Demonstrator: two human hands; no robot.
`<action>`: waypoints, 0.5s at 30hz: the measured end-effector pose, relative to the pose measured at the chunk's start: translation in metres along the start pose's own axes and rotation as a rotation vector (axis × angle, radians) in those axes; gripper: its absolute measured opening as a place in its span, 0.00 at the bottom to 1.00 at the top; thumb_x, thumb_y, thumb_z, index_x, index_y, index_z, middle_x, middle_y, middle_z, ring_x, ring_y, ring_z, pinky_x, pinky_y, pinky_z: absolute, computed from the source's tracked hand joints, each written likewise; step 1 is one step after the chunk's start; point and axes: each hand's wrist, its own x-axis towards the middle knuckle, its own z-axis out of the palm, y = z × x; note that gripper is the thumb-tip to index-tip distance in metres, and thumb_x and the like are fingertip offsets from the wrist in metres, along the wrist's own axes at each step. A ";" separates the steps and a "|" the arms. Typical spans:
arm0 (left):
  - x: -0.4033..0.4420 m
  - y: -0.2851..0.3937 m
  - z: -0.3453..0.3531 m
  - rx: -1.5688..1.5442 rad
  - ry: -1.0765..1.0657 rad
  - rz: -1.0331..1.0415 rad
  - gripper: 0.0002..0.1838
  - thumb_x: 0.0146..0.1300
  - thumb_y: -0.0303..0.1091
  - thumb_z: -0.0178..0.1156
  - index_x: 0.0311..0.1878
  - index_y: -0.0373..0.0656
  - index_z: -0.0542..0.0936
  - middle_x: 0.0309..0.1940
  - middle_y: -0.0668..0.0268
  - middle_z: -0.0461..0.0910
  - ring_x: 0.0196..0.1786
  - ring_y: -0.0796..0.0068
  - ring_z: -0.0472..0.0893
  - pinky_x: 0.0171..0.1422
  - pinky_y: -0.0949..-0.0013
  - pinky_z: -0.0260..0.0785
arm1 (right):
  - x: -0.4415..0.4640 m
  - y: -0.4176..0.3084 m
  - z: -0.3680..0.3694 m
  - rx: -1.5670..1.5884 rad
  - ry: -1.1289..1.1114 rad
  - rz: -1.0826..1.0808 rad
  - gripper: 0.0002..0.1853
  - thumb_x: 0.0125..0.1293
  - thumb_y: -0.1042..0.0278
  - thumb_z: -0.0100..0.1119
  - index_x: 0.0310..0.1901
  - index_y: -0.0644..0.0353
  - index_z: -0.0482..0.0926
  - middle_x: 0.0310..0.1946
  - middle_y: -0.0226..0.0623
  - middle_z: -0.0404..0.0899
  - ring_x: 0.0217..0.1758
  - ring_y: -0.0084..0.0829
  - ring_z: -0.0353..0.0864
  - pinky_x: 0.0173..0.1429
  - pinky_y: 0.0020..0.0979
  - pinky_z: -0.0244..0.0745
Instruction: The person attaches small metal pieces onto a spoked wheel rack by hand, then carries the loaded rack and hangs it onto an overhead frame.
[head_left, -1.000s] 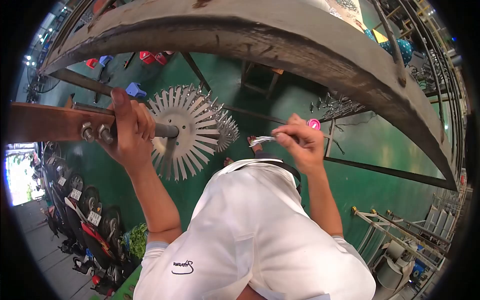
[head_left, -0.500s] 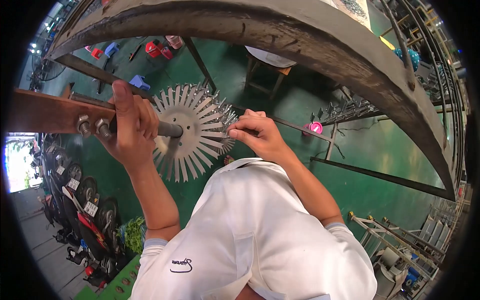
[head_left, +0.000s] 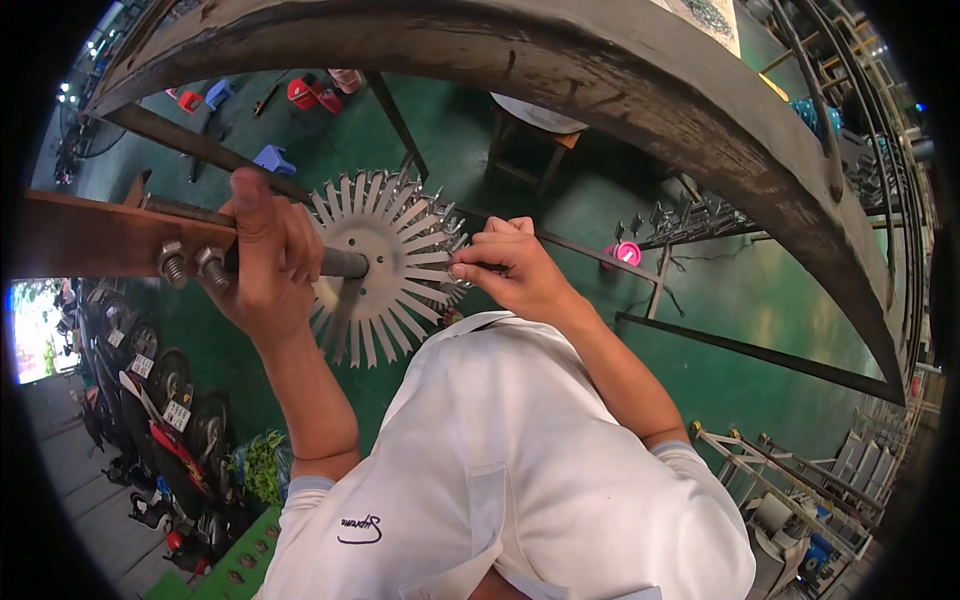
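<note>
A round metal disc (head_left: 375,268) with slotted, finger-like blades round its rim is mounted on a metal shaft (head_left: 345,263). Its blade tips are forked, and small shiny metal pieces (head_left: 432,213) crowd the upper right of the rim. My left hand (head_left: 268,255) is closed round the shaft left of the disc, thumb pointing up, beside a brown bar (head_left: 110,236). On the disc's right edge, my right hand (head_left: 515,265) pinches at a blade tip with thumb and forefinger. Whatever lies between those fingertips is mostly hidden.
Two bolts (head_left: 192,266) stick out of the brown bar near my left wrist. A thick curved metal frame (head_left: 600,75) arches overhead. Metal parts (head_left: 700,215) line a rack at right, beside a pink round object (head_left: 627,254). Motorcycles (head_left: 170,420) stand at lower left.
My right thumb and forefinger have shifted slightly left and down along the disc's edge. My left hand keeps its grip on the shaft. The view has tilted a little.
</note>
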 end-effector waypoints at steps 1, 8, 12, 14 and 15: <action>0.000 0.000 -0.001 -0.002 -0.006 0.000 0.32 0.80 0.49 0.50 0.16 0.51 0.57 0.10 0.74 0.54 0.11 0.84 0.53 0.15 0.74 0.45 | 0.001 -0.004 -0.002 -0.030 0.003 -0.006 0.05 0.64 0.67 0.70 0.37 0.58 0.86 0.23 0.24 0.71 0.33 0.26 0.66 0.52 0.33 0.54; -0.003 -0.005 -0.002 -0.100 0.056 -0.035 0.30 0.80 0.48 0.49 0.18 0.51 0.59 0.11 0.75 0.55 0.12 0.84 0.52 0.16 0.74 0.44 | -0.003 -0.018 -0.007 -0.112 0.091 -0.013 0.07 0.60 0.66 0.73 0.38 0.57 0.87 0.22 0.26 0.71 0.33 0.27 0.68 0.50 0.34 0.58; -0.007 -0.025 -0.026 -0.309 0.114 -0.130 0.28 0.81 0.46 0.47 0.19 0.51 0.60 0.12 0.75 0.53 0.14 0.83 0.51 0.16 0.74 0.43 | -0.018 -0.031 -0.044 -0.119 0.223 0.036 0.10 0.60 0.67 0.73 0.42 0.58 0.86 0.25 0.29 0.73 0.33 0.28 0.68 0.44 0.32 0.62; -0.004 -0.030 -0.036 -0.240 0.002 -0.050 0.28 0.81 0.46 0.47 0.19 0.50 0.59 0.12 0.75 0.53 0.13 0.84 0.51 0.16 0.74 0.44 | -0.037 -0.014 -0.079 -0.524 0.756 -0.078 0.12 0.61 0.68 0.72 0.45 0.59 0.84 0.27 0.30 0.74 0.33 0.26 0.68 0.45 0.32 0.65; -0.003 -0.027 -0.031 -0.230 -0.024 -0.040 0.29 0.81 0.47 0.48 0.19 0.50 0.58 0.12 0.75 0.53 0.13 0.84 0.50 0.16 0.74 0.44 | -0.041 -0.013 -0.103 -0.461 0.955 -0.156 0.12 0.63 0.68 0.71 0.47 0.60 0.83 0.29 0.30 0.74 0.33 0.24 0.68 0.45 0.31 0.67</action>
